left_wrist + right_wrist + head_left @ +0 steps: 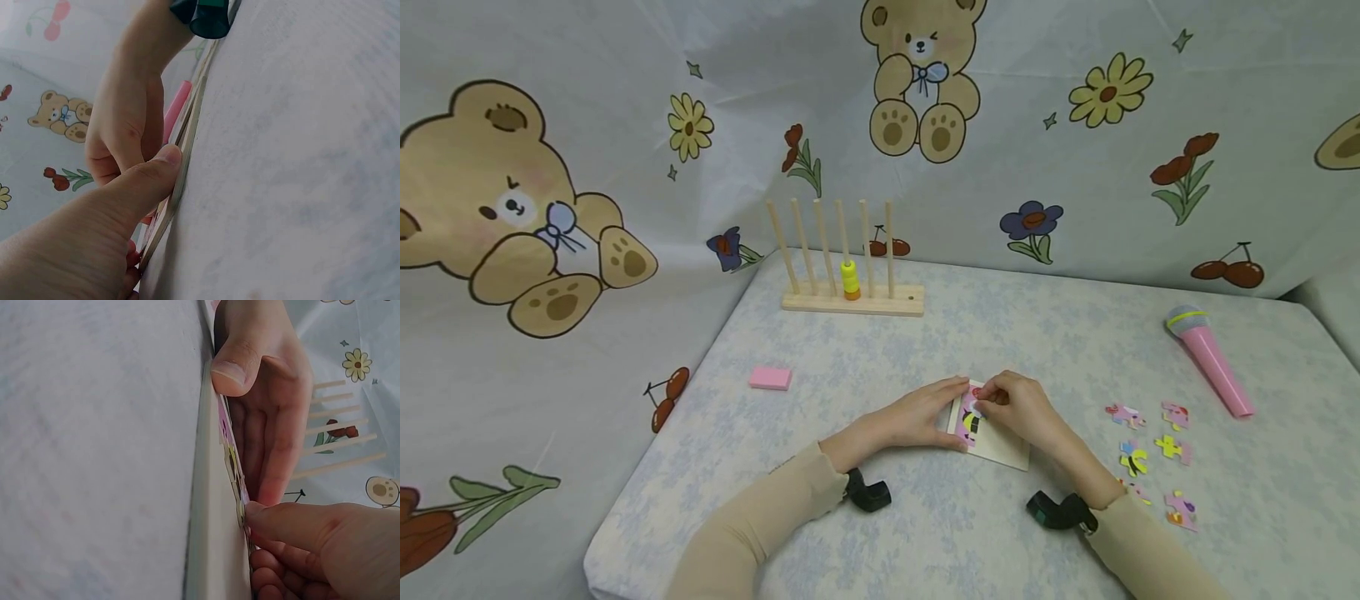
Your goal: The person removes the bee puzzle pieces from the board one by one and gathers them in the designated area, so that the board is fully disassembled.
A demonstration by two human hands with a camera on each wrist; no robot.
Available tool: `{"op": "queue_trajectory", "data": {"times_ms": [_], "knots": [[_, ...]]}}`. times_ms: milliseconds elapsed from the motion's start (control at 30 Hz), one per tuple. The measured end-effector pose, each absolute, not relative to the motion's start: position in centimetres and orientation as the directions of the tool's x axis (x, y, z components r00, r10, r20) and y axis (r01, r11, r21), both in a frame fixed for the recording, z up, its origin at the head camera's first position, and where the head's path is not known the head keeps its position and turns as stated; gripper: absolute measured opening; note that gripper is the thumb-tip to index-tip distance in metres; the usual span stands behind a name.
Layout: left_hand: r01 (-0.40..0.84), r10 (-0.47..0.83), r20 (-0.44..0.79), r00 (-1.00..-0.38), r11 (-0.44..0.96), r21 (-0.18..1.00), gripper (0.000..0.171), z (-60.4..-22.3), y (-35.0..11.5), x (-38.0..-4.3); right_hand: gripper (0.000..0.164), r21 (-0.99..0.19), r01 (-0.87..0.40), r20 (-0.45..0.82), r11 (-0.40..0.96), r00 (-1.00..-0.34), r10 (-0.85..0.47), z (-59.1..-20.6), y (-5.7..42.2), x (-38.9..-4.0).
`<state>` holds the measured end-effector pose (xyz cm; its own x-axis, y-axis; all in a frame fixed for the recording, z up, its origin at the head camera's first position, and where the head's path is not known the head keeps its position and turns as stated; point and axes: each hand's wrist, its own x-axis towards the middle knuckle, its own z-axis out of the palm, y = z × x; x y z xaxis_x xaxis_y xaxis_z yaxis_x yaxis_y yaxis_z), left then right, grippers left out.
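Note:
In the head view, a wooden jigsaw board [1006, 448] lies slightly turned on the table. Pink and yellow picture pieces [967, 423] fill its left strip, while bare pale wood shows on its right. My left hand [919, 417] spans the board's left end, thumb at the near edge and fingers at the far one; the left wrist view has the thumb [165, 164] on the board's edge. Over the pieces, my right hand [1021, 407] pinches a puzzle piece [981, 408], mostly hidden by the fingers. The right wrist view puts its thumb [269, 515] right at the laid pieces.
Several loose puzzle pieces [1172, 448] are scattered to the right of my right hand. Behind them lies a pink toy microphone [1213, 362]. At the back stands a wooden peg rack [852, 306] with yellow and orange beads. A pink block [771, 378] sits at left.

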<state>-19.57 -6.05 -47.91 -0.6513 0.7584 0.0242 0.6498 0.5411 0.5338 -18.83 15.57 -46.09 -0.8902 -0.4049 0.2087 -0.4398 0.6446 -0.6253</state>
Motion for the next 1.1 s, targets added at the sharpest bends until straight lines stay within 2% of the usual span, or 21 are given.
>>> {"op": "queue_trajectory", "data": {"times_ms": [400, 767, 1100], "knots": [[0.639, 0.751, 0.01, -0.66, 0.554, 0.534, 0.098, -47.71, -6.11, -19.34, 0.008, -0.663, -0.38, 0.144, 0.645, -0.91, -0.388, -46.13, 15.54, -18.88], [0.659, 0.766, 0.023, -0.642, 0.537, 0.526, 0.093, -47.67, -6.16, -19.4, 0.008, -0.666, -0.403, 0.155, 0.627, -0.898, -0.411, -46.35, 15.58, -18.92], [0.658, 0.758, 0.02, -0.652, 0.551, 0.514, 0.093, -47.55, -6.06, -19.38, 0.01, -0.638, -0.416, 0.178, 0.648, -0.898, -0.402, -45.99, 15.6, -18.79]]}}
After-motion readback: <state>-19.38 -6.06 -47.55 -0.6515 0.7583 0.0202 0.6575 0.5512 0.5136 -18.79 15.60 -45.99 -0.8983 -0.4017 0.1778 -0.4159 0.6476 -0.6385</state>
